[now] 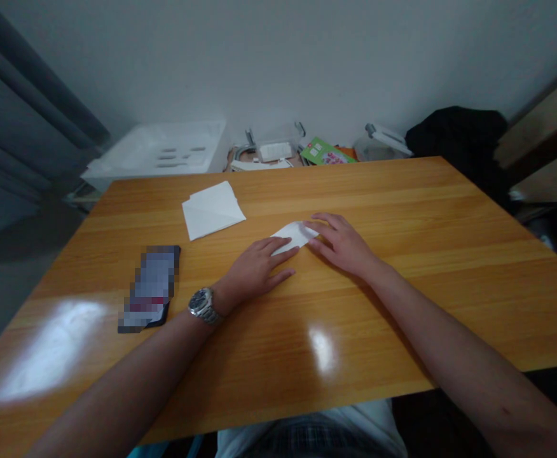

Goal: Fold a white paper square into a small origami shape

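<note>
A small folded white paper lies near the middle of the wooden table. My left hand, with a metal watch on its wrist, lies flat with fingers stretched out, the fingertips resting on the paper's near edge. My right hand lies flat too, its fingers pressing on the paper's right end. Neither hand grips anything. A second, larger folded white sheet rests farther back to the left, untouched.
A dark phone lies on the table's left side. Behind the table's far edge stand a white plastic bin, small white devices, a green packet and a black bag. A wooden shelf is at right.
</note>
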A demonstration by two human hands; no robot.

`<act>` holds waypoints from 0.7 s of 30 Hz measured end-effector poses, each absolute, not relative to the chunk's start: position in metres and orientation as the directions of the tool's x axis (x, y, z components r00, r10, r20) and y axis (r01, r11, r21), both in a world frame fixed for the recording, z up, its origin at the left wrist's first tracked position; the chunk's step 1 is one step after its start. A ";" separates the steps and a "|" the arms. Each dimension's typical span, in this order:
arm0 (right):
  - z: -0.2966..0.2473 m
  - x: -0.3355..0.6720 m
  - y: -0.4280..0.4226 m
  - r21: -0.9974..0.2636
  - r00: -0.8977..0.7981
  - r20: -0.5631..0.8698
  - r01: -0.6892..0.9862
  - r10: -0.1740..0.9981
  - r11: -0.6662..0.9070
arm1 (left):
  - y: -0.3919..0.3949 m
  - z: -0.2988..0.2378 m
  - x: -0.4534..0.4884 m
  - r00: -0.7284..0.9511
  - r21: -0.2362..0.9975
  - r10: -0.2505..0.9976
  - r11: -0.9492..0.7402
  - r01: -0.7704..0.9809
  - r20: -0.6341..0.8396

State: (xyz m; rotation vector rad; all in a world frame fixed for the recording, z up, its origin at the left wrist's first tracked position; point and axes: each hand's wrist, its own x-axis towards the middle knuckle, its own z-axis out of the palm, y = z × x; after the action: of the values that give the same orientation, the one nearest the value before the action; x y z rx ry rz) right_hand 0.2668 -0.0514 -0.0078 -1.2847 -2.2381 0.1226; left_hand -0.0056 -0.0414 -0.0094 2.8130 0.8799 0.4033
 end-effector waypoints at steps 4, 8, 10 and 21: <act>-0.002 0.264 -0.056 -0.303 -0.471 0.355 0.759 0.808 0.576 | -0.045 -0.010 -0.003 0.765 0.214 0.610 -0.791 0.574 0.205; -0.004 0.267 -0.059 -0.286 -0.547 0.264 0.742 0.794 0.606 | -0.046 -0.009 -0.003 0.768 0.216 0.613 -0.788 0.576 0.187; -0.006 0.269 -0.060 -0.281 -0.583 0.216 0.731 0.783 0.622 | -0.046 -0.010 -0.004 0.770 0.222 0.609 -0.790 0.571 0.190; -0.023 0.283 -0.059 -0.257 -0.482 0.101 0.833 0.870 0.491 | -0.043 -0.009 -0.006 0.804 0.201 0.574 -0.815 0.543 0.158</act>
State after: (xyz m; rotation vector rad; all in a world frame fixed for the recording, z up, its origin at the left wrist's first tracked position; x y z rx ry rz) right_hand 0.2832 -0.0591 -0.0227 -1.4617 -2.5176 0.2543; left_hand -0.0056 -0.0434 -0.0088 2.8436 0.8856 0.3192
